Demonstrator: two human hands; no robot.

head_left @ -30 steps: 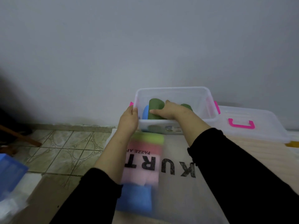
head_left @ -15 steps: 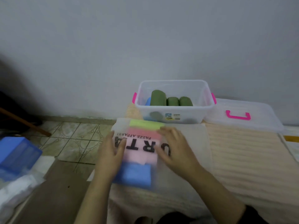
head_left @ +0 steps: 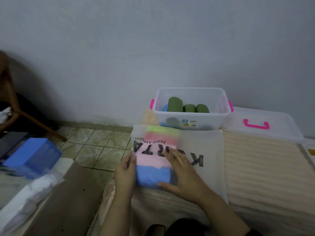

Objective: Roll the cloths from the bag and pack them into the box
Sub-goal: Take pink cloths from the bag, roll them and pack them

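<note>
A frosted plastic bag (head_left: 201, 143) with black lettering lies flat on the beige mat, holding a stack of folded cloths: yellow-green, red, pink and blue (head_left: 152, 176) nearest me. My left hand (head_left: 125, 172) presses against the stack's left edge, fingers straight. My right hand (head_left: 183, 176) lies flat on the bag at the stack's right side, thumb along the blue cloth's near edge. Beyond stands the clear box (head_left: 221, 106) with pink latches. Three rolled green cloths (head_left: 175, 104) and a blue roll sit inside it.
The box's clear lid (head_left: 265, 126) with a pink handle lies to the right of the box. A blue box (head_left: 30, 157) and white packages sit on the floor at left. A wooden chair leg (head_left: 34, 120) stands by the wall. Tiled floor lies left of the mat.
Both hands left the box and came back to the bag. Since half a second ago, they slid nearer along the cloth stack toward the blue cloth.
</note>
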